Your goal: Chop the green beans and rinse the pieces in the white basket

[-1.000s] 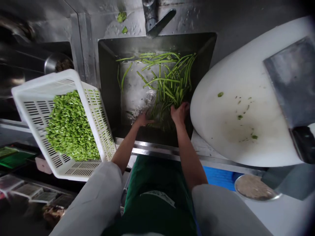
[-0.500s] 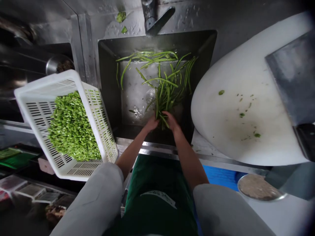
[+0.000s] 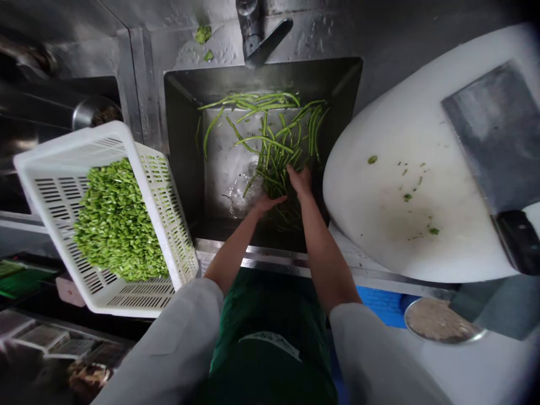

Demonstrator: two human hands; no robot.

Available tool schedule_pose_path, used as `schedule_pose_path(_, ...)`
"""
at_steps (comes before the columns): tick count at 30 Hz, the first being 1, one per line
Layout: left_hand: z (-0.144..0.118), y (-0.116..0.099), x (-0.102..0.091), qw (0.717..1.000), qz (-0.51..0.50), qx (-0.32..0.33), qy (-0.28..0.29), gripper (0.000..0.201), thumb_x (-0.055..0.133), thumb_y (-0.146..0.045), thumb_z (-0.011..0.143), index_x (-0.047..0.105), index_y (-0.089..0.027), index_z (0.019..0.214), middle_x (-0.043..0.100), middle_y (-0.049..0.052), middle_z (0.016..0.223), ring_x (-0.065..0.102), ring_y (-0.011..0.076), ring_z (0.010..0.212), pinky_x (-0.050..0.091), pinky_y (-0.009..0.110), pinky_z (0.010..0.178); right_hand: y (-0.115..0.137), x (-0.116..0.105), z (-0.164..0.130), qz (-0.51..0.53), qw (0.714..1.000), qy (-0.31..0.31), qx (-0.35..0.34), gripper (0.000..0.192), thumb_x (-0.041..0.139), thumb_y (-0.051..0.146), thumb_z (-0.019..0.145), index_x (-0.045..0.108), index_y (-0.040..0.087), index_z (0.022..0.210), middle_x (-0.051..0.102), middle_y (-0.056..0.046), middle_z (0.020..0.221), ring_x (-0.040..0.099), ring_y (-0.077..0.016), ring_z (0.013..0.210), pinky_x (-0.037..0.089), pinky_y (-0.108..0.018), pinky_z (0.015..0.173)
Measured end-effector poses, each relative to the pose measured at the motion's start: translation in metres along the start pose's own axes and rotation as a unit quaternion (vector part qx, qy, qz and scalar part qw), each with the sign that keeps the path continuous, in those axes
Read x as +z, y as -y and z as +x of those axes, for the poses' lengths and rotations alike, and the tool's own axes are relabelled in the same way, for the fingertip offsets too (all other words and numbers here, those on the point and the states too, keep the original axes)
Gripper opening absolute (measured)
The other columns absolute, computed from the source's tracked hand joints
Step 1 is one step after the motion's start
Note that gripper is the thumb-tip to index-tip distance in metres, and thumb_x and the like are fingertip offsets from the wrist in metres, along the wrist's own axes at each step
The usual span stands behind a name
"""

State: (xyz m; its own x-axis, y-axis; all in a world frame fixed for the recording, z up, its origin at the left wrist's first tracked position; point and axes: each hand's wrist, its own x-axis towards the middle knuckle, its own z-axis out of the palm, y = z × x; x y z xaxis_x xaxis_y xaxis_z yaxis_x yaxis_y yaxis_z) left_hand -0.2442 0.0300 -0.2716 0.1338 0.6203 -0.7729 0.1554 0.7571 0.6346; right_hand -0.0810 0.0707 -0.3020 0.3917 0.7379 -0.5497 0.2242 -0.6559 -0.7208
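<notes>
Long green beans [image 3: 270, 147] lie loose and wet in the metal sink [image 3: 181, 163], heaped most thickly toward its right side. My left hand [image 3: 265, 204] is low in the sink at the near edge of the heap, its thumb stretched out to the right. Further right and a little deeper, my right hand [image 3: 300, 181] rests against the beans with its fingers apart. Neither hand has closed around a bunch. Some fingertips are hidden among the beans and in shadow.
Left of the sink, a tilted white slotted basket [image 3: 130, 149] holds chopped green pieces [image 3: 122, 225]. A round white cutting board [image 3: 379, 225] at right carries a cleaver [image 3: 491, 135] and green scraps. The faucet [image 3: 253, 39] stands behind the sink.
The bunch between my hands has come loose and dropped back into the heap. My right hand has moved up and away; my left has opened. The view has shifted slightly.
</notes>
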Motion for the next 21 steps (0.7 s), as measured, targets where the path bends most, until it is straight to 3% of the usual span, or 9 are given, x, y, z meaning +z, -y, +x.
schedule_pose_path(2, 0.004, 0.003, 0.023, 0.999, -0.017, 0.013, -0.042, 0.077, 0.101, -0.027, 0.073, 0.069, -0.015, 0.143, 0.072, 0.02, 0.147, 0.068, 0.0317, 0.137, 0.053, 0.049, 0.121, 0.003, 0.01, 0.028, 0.043, 0.998, 0.04, 0.015, 0.059, 0.068, 0.053, 0.098, 0.065, 0.012, 0.141, 0.073, -0.023, 0.138, 0.068, -0.0298, 0.133, 0.054, -0.05, 0.117)
schedule_pose_path(4, 0.008, 0.006, 0.031, 0.997, -0.046, 0.005, -0.061, 0.068, 0.095, -0.025, 0.079, 0.069, -0.016, 0.142, 0.073, 0.019, 0.145, 0.07, 0.0304, 0.132, 0.056, 0.049, 0.117, 0.0, 0.016, 0.046, 0.057, 0.997, 0.034, 0.026, 0.055, 0.067, 0.051, 0.099, 0.067, 0.013, 0.138, 0.074, -0.021, 0.135, 0.069, -0.0288, 0.13, 0.055, -0.049, 0.115)
schedule_pose_path(8, 0.01, 0.01, 0.009, 0.995, -0.092, -0.036, -0.034, 0.051, 0.089, -0.026, 0.082, 0.073, -0.017, 0.13, 0.081, 0.016, 0.128, 0.076, 0.029, 0.113, 0.062, 0.046, 0.103, -0.012, 0.008, 0.045, 0.004, 0.999, -0.034, 0.033, 0.052, 0.061, 0.04, 0.099, 0.063, 0.013, 0.144, 0.068, -0.021, 0.145, 0.064, -0.0314, 0.139, 0.047, -0.056, 0.124)
schedule_pose_path(10, 0.009, 0.011, -0.008, 0.995, -0.091, -0.039, -0.032, 0.049, 0.087, -0.026, 0.081, 0.073, -0.016, 0.127, 0.082, 0.014, 0.121, 0.077, 0.0289, 0.109, 0.063, 0.045, 0.099, -0.012, 0.002, 0.032, -0.034, 0.998, -0.059, 0.003, 0.056, 0.059, 0.042, 0.102, 0.058, 0.015, 0.151, 0.063, -0.023, 0.152, 0.058, -0.0332, 0.146, 0.044, -0.058, 0.126)
schedule_pose_path(12, 0.008, 0.011, -0.021, 0.995, -0.079, -0.04, -0.034, 0.047, 0.082, -0.024, 0.08, 0.073, -0.016, 0.125, 0.083, 0.012, 0.116, 0.078, 0.0276, 0.104, 0.064, 0.044, 0.096, -0.005, 0.001, 0.019, -0.056, 0.996, -0.064, -0.036, 0.055, 0.055, 0.048, 0.105, 0.06, 0.015, 0.148, 0.066, -0.023, 0.147, 0.06, -0.0336, 0.143, 0.047, -0.057, 0.123)
schedule_pose_path(15, 0.007, 0.011, -0.031, 0.997, -0.05, -0.045, -0.033, 0.04, 0.079, -0.018, 0.076, 0.075, -0.015, 0.116, 0.084, 0.01, 0.107, 0.077, 0.0262, 0.099, 0.065, 0.042, 0.094, 0.013, 0.012, 0.008, -0.051, 0.997, -0.003, -0.06, 0.047, 0.059, 0.058, 0.102, 0.075, 0.016, 0.116, 0.078, -0.018, 0.112, 0.073, -0.0316, 0.117, 0.056, -0.049, 0.11)
schedule_pose_path(18, 0.003, 0.009, -0.037, 0.999, -0.004, -0.04, -0.013, 0.033, 0.078, -0.015, 0.073, 0.078, -0.014, 0.106, 0.084, 0.01, 0.105, 0.077, 0.0264, 0.099, 0.063, 0.043, 0.1, 0.033, 0.021, 0.008, -0.071, 0.992, 0.085, -0.058, 0.03, 0.071, 0.046, 0.093, 0.074, 0.019, 0.082, 0.076, -0.009, 0.085, 0.074, -0.0278, 0.092, 0.058, -0.042, 0.096)
schedule_pose_path(21, -0.009, 0.002, -0.051, 0.995, 0.081, -0.041, -0.03, 0.042, 0.079, -0.015, 0.076, 0.079, -0.013, 0.118, 0.083, 0.012, 0.112, 0.077, 0.0269, 0.103, 0.061, 0.043, 0.104, 0.049, 0.013, 0.004, -0.105, 0.987, 0.094, -0.079, 0.018, 0.071, 0.031, 0.088, 0.07, 0.021, 0.074, 0.072, -0.005, 0.077, 0.071, -0.0252, 0.082, 0.058, -0.041, 0.091)
